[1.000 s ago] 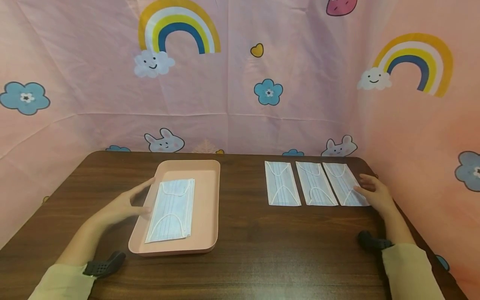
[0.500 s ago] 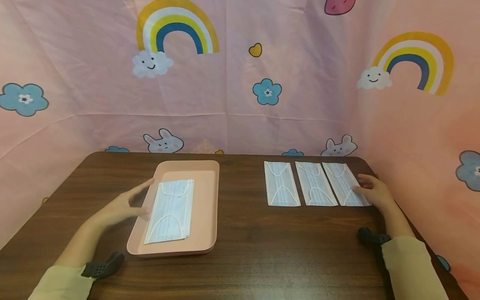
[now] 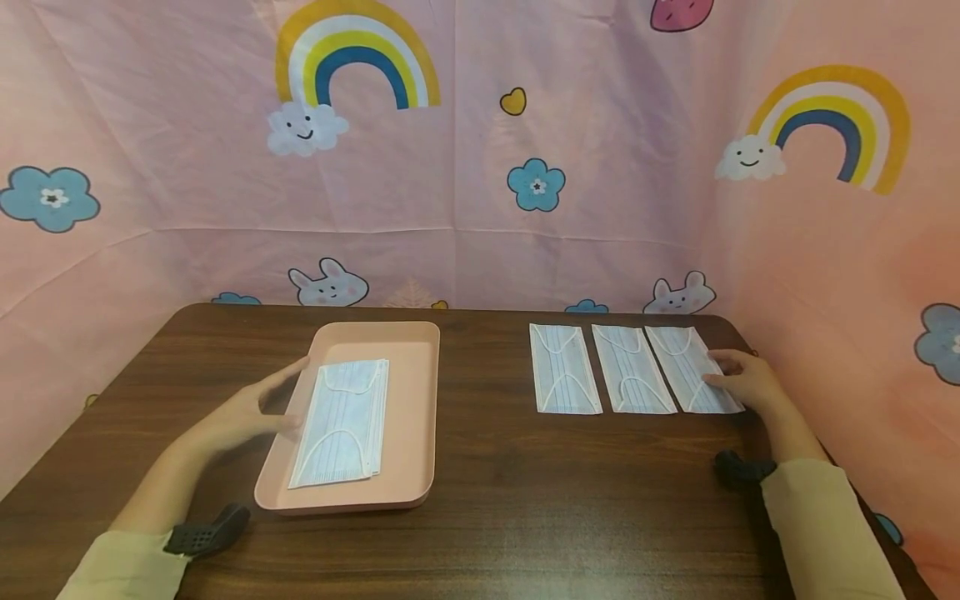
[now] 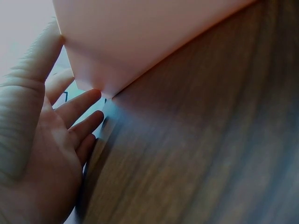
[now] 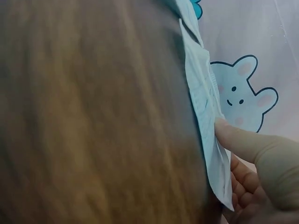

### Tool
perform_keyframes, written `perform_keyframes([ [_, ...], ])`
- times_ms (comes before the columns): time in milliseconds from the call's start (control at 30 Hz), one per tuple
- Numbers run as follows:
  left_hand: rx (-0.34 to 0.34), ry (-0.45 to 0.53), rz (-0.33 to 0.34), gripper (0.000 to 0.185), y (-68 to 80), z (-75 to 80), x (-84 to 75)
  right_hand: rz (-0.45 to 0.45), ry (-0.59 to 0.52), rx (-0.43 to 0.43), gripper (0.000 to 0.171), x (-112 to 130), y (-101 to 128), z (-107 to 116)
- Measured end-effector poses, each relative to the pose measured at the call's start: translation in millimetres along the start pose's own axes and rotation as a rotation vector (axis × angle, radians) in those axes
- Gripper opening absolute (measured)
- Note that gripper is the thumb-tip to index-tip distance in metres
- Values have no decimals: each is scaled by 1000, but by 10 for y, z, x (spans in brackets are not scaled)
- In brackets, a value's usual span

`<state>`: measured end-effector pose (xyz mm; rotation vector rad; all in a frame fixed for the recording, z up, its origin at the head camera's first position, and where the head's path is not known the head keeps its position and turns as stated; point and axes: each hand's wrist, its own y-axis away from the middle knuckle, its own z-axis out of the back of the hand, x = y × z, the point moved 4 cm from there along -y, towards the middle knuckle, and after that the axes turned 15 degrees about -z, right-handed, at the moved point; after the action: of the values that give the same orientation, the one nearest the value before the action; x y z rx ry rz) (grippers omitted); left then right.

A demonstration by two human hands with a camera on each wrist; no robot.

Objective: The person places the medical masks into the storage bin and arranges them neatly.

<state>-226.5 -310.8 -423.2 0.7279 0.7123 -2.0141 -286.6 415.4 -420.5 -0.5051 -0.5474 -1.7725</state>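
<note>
In the head view my left hand is at the left side of a pink tray, thumb and index fingertip at its rim. The left wrist view has the thumb against the tray wall, the other fingers loosely bent. Inside the tray lies a small stack of pale blue face masks. On the right, my right hand pinches the right edge of a face mask. Its thumb presses on that mask, with the other fingers curled behind the edge.
Left of that mask, two more face masks lie flat in a row on the dark wooden table. A pink patterned cloth hangs behind the table and along both its sides. Each wrist wears a black band.
My right hand has shifted slightly left and its fingers have closed in on the rightmost mask's edge. The left hand and the tray stay where they were.
</note>
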Motion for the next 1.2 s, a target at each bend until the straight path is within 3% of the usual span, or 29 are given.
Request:
perform_keyframes([
  [467,-12,23,-15,92,25,19,11,-26,-15,46,56,-19,-4,-24],
  [1200,-5,47,-7,91,7,-6,-12,-103,-302,-266,50,70,331,83],
])
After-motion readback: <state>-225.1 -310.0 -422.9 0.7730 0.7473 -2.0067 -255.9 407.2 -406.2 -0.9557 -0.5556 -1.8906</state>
